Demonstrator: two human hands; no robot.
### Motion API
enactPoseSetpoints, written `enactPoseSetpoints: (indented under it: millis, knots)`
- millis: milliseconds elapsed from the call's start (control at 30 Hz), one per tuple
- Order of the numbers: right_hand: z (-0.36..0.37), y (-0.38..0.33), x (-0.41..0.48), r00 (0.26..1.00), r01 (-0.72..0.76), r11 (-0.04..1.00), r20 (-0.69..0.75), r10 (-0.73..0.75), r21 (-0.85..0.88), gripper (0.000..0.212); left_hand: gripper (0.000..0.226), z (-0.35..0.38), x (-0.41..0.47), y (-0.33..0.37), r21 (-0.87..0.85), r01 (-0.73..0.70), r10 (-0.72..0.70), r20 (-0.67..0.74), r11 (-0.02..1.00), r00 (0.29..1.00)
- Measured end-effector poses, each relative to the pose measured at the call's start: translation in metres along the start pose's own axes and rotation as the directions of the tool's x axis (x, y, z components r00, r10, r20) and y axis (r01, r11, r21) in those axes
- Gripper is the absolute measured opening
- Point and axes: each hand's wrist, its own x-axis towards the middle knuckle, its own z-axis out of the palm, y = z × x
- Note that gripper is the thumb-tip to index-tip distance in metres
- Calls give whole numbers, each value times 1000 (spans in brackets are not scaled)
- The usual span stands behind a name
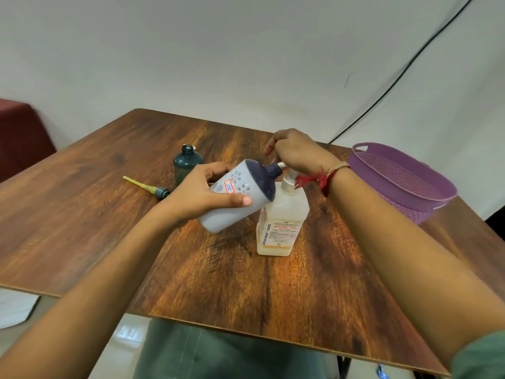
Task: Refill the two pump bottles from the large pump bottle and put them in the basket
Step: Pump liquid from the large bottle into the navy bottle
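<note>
Standing upright on the desk (246,283), one large pump bottle (282,222) was nearest, the right hand (295,151) curled over its pump head. The left hand (202,195) gripped one grey bottle (237,195), its long axis slanted and its neck pointing up-right at the nozzle. Beyond lay one loose pump (144,185), tube pointing left, beside one upright dark green bottle (187,164). One purple basket (396,181) sat far right.

left hand (202,198), right hand (295,151): bare, forearms bare too
right wrist: red thread (326,178) wound round, frayed tassel on its left; thin beige band (338,167) just beyond
sleeve (481,356): muted green, near right corner
trousers (218,354): grey-green, stitched seam, near centre
</note>
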Motion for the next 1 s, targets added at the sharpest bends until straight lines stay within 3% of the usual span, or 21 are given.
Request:
enactPoseSetpoints:
  millis: [100,600,833,1000]
  knots:
    - [7,4,-2,999,-25,999,-40,23,-38,23,61,1,-2,-2,-16,-4,4,-6,1000,1000]
    - [2,2,4,999,-16,1000,48,16,-3,27,57,-5,-3,-7,-21,2,-1,18,1000,1000]
    - [8,4,4,1000,-5,1000,-2,5,29,29,53,-1,-1,-5,-53,-19,19,4,998,1000]
    - [1,3,5,999,-3,1000,55,2,20,28,53,2,1,-3,-61,-20,21,9,998,1000]
